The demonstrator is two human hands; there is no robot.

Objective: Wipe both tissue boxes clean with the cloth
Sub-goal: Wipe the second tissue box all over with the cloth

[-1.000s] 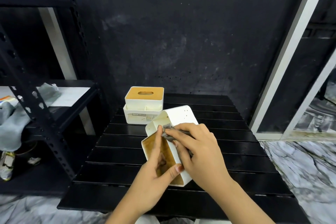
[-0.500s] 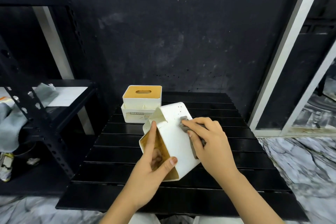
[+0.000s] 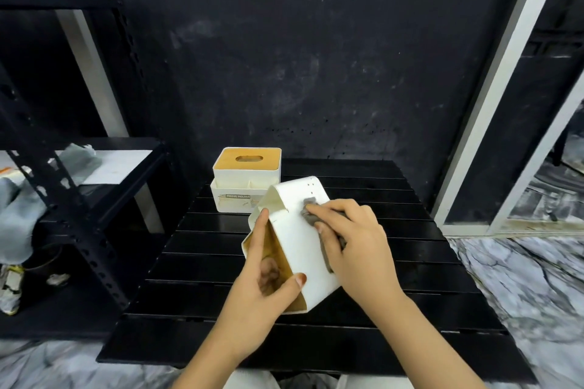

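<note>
**Cloth climbs the tilted box's white side**

Since a second ago, the right hand (image 3: 354, 243) has slid the grey cloth (image 3: 311, 215) off the box's front edge and out onto its broad white face, while the left hand (image 3: 262, 275) has kept much the same hold; the near tissue box (image 3: 294, 240) stays tipped on the black slatted table (image 3: 410, 262), its wooden lid turned toward the left.

That tilt looks deliberate; it brings the white panel up to face the wiping hand. The left hand is clamped on the box, forefinger stretched up along the front corner, thumb hooked over the lower edge, other fingers lying across the lid; it seems to brace the box against the push of the wipe. The right hand's fingers are curled over the bunched cloth, pressing it against the panel near the box's upper end.

The second tissue box (image 3: 246, 180) stands upright just behind, lid up, close to the raised end of the tilted one; a long stroke upward could nudge it. To the right and toward the person the tabletop gives open room for turning the box; the left edge borders a black metal rack (image 3: 79, 230), so swinging that way is tighter.
</note>
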